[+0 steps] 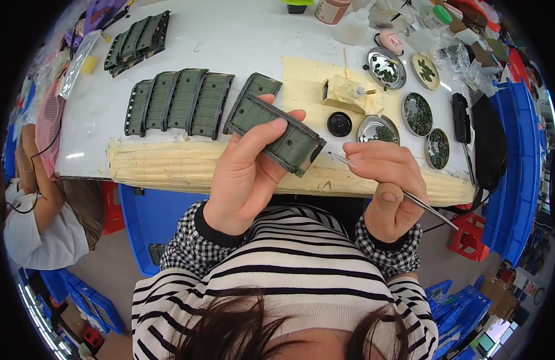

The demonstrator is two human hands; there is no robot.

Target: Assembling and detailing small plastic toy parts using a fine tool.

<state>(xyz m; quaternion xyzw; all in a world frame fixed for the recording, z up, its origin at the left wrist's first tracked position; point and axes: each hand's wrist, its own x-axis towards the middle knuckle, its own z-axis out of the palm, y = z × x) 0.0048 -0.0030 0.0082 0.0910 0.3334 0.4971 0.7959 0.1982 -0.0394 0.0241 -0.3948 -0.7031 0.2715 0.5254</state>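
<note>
Left hand: the left hand (244, 174) closes on a green camouflage panel (286, 144), thumb across its face; the panel hangs above the table's near edge (163, 165), around its middle.
Right hand: the right hand (388, 186), fingers curled, grips metal tweezers (430, 207); their tip is just beside the panel's right end.
Metal dishes: four, toward the table's right edge, all bearing small dark-green pieces: a far dish (402, 73), a middle dish (430, 117), a right-hand dish (447, 153) and a near dish (367, 122) behind the right hand.
Cream dish: the cream dish (416, 63), right of the far dish, carries flat green pieces.
Black cup: the shallow round black cup (340, 113) stands left of the near dish; its glossy dark content is unclear.
Far-edge vessels: a pinkish jar (332, 11), a translucent bottle (352, 29) and a green-lidded tub (436, 17).
Clear box: near the far left corner, the clear box (79, 75) shows something yellow.
Writing: the jar's label is too small to read; a small dark mark sits on the taped near edge.
Open room: white tabletop (229, 39) stretches from the row of panels (178, 103) to the far edge; tan covering (301, 75) lies between row and dishes.
Beyond edges: a blue bin (151, 207) below the near edge; a seated person (49, 234) past the left.
</note>
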